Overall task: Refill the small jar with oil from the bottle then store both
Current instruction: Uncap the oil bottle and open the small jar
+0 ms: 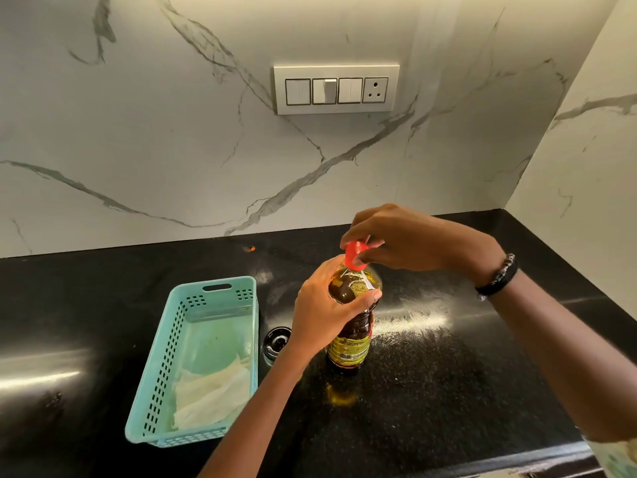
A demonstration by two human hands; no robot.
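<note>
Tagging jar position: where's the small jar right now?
Head view: the small jar stands on the black counter, between the teal basket and the oil bottle.

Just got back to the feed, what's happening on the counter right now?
A person stands the oil bottle upright on the black counter. The left hand grips its shoulder while the right hand pinches the red cap at the neck. The small jar waits between the bottle and the teal basket, which holds crumpled white paper.

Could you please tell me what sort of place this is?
Most likely a home kitchen: a black stone counter against a marble wall with a switch panel, and an oil bottle being handled.
</note>
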